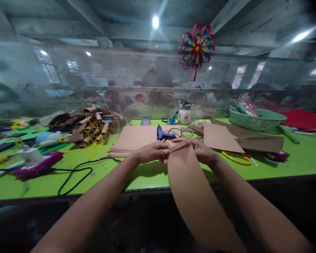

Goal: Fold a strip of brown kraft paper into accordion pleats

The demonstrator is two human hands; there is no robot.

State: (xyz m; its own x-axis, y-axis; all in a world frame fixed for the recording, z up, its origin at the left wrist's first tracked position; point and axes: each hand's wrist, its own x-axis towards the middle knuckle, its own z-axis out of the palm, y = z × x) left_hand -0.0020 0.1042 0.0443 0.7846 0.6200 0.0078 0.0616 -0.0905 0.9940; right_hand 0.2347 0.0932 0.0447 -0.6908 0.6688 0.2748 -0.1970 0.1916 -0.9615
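A long strip of brown paper (pixel 197 196) hangs from both hands over the table's front edge and curves down to the bottom right. Its top end is folded over. My left hand (pixel 156 151) pinches the left side of the folded end. At the right side of the same fold, my right hand (pixel 200 149) is closed on the paper. Just behind the hands lies a blue glue gun (pixel 163 133), in front of a stack of brown paper sheets (pixel 131 137). More brown sheets (pixel 219 137) lie to the right of my right hand.
On the green table (pixel 102 179), a purple power strip (pixel 39 165) with a black cable lies left, before a pile of rolled brown paper (pixel 97 126). A white jug (pixel 184 114) stands behind. Yellow-handled scissors (pixel 235 159) and a green basket (pixel 256 121) are right.
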